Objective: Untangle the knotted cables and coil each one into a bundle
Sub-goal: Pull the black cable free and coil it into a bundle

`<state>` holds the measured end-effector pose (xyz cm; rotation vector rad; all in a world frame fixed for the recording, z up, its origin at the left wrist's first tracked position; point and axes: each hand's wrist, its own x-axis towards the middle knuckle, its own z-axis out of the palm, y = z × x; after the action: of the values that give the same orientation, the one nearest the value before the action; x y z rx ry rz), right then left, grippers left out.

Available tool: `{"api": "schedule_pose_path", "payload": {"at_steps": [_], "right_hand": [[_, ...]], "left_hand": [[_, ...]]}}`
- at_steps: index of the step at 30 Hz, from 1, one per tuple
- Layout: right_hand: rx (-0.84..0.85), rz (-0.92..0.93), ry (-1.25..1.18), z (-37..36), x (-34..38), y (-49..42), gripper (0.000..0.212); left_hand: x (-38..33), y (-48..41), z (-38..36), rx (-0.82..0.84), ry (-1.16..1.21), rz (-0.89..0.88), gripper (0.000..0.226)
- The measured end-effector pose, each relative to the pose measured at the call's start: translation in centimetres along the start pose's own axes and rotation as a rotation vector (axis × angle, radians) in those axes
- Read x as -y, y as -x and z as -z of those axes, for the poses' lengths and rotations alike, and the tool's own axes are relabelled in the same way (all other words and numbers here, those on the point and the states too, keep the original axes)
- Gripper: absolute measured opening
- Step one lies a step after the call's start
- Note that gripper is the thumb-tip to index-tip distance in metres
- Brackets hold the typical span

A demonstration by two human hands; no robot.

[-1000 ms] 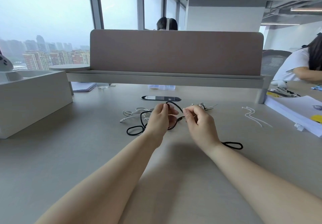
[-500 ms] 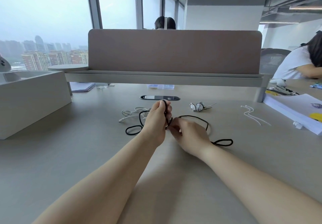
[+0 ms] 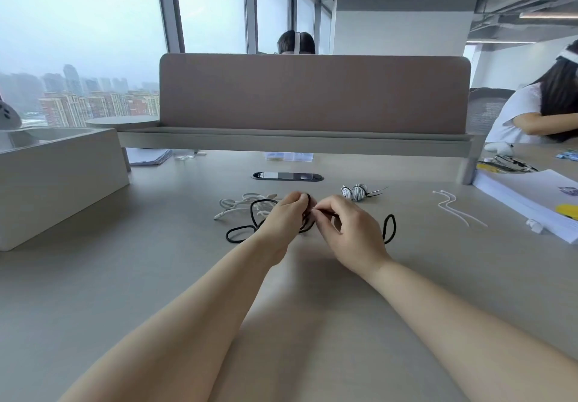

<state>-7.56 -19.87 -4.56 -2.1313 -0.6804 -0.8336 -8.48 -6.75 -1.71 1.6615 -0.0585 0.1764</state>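
Both hands' fingers (image 3: pixel 301 206) around black cable (image 3: pixel 240 232)

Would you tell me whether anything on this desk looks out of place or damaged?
Nothing looks spilled or damaged. The cables are untidy: the black cable sprawls in loose loops beside the left hand and right hand pinching it, and the white cable lies tangled behind.
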Motion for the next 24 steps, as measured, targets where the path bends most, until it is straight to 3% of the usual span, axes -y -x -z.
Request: {"api": "schedule_pose_path", "payload": {"at_steps": [15,20,24], "right_hand": [[-0.105,-0.247,-0.063,0.8,-0.6,-0.9,0.016],[-0.116,-0.291,-0.115,0.8,-0.6,-1.0,0.016],[-0.129,-0.253,-0.143,0.7,-0.6,-1.0,0.019]], "left_hand": [[-0.6,0.7,-0.5,0.159,-0.036,0.094,0.029],[-0.7,1.1,-0.8,0.234,-0.052,0.005,0.027],[-0.5,0.9,-1.1,0.140,-0.026,-0.066,0.029]]}}
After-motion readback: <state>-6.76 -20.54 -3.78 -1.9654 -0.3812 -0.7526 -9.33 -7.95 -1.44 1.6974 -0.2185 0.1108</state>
